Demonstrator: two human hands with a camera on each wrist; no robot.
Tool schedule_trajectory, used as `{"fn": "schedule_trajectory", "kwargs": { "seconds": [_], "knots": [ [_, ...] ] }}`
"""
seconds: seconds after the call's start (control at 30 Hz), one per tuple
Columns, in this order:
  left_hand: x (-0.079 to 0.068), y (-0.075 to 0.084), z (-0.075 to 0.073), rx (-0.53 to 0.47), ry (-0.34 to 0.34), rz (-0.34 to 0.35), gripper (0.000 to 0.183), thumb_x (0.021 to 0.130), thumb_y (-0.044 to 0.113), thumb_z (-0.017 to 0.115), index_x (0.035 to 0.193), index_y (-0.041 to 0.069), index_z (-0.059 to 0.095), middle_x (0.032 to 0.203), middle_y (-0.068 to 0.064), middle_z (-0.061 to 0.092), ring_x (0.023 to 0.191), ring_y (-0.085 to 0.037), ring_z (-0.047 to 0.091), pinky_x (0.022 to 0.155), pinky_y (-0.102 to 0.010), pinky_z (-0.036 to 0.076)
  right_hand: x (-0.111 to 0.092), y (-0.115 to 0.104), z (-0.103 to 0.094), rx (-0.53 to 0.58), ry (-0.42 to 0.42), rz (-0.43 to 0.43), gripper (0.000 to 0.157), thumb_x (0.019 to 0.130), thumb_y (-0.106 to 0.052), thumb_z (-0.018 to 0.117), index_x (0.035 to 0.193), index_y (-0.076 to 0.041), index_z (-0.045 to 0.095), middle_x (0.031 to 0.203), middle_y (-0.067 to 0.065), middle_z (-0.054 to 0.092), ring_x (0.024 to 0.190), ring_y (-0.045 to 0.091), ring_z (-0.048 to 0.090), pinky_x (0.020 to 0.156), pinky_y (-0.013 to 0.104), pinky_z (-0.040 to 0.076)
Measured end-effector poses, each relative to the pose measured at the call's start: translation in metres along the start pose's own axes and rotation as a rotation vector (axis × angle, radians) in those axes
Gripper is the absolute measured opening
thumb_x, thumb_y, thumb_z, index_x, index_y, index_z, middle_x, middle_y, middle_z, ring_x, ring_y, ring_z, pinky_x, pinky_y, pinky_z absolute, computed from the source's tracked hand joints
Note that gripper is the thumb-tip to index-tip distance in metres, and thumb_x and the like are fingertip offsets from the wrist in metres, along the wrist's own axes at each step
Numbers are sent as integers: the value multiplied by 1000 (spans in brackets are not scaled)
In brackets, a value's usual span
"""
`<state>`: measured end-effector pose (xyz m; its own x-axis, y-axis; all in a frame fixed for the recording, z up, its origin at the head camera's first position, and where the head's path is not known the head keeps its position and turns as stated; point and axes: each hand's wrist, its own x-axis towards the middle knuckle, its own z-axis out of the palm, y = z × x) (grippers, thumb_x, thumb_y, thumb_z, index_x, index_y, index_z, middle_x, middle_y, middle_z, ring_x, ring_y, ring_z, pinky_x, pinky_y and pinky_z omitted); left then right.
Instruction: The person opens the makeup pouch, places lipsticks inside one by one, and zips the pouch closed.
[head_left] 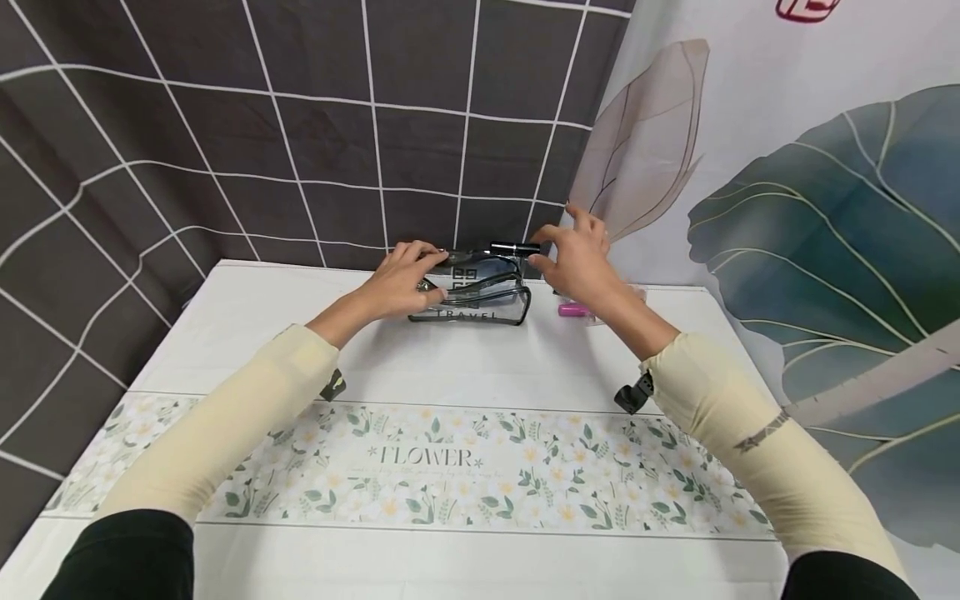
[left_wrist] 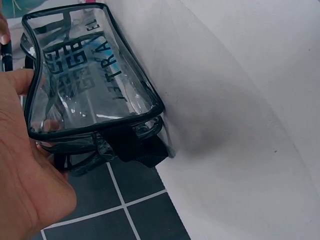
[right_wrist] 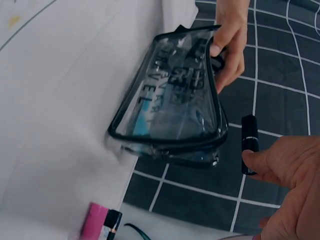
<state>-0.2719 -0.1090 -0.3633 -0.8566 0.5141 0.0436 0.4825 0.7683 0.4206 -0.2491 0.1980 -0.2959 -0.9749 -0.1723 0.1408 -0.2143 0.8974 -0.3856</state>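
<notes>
Right hand (head_left: 581, 262) pinches the black cosmetic tube (right_wrist: 249, 131) near the right end of the clear TRAVEL pouch (left_wrist: 90, 85); left hand (head_left: 397, 285) grips the pouch's edge. Tube likely light, rigid, slick (hold one end); pouch probably pliable.

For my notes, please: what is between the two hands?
In the head view, the clear bag, which the left hand grips, and the black tube, which the right hand pinches.
</notes>
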Motion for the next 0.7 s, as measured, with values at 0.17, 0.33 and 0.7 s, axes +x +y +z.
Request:
{"fn": "schedule_trajectory", "kwargs": {
  "seconds": [0.17, 0.33, 0.7],
  "knots": [
    [0, 0, -1, 1, -4, 4, 79, 107, 40, 59, 176, 8, 40, 176, -19, 36, 162, -43, 30, 135, -67, 25, 2, -8, 9, -3, -12, -10, 38, 111, -29, 72, 145, -12, 75, 187, 26, 16, 169, 56, 14, 137, 74, 14],
    [0, -1, 0, 12, 4, 9, 78, 106, 41, 59, 175, 9, 41, 175, -19, 37, 161, -43, 31, 134, -67, 27, 3, -14, 18, 15, -47, -40, 38, 112, -30, 70, 146, -12, 74, 187, 27, 15, 171, 55, 9, 136, 76, 12],
    [-1, 2, -2, 21, 1, -2, 78, 106, 41, 60, 175, 8, 43, 175, -19, 38, 160, -42, 33, 134, -66, 28, 7, -29, 32, 17, -50, -83, 36, 112, -30, 71, 145, -14, 75, 187, 28, 16, 171, 55, 10, 135, 76, 13]
  ]
}}
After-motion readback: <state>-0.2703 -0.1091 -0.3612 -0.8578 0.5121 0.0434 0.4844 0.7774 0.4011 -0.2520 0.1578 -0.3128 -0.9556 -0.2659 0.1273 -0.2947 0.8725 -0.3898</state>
